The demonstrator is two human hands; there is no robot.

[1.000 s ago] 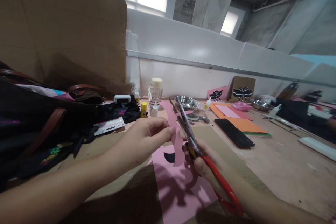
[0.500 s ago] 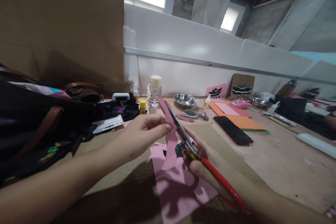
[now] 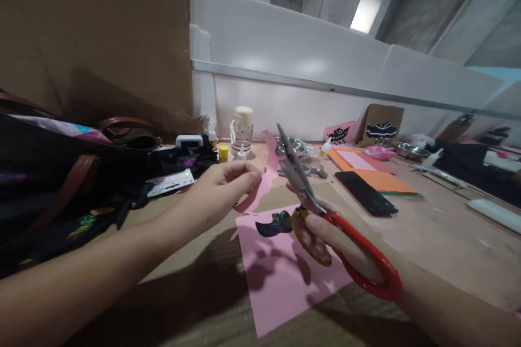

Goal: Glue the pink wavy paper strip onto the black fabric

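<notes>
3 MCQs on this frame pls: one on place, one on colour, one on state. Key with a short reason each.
1. Where does the black phone lie?
A. on the pink sheet
B. on the table, right of the scissors
C. in the black bag

2. What colour are the scissors' handles?
A. red
B. blue
C. green

3. What does the left hand do?
A. lies flat on the table
B. grips the bottle
C. pinches a pink paper strip

Key: 1 B, the phone sits on the bare table beside the orange sheets. 2 A, the red loops show around the right hand. 3 C, the pink paper strip hangs from the fingertips, above the pink sheet.
</notes>
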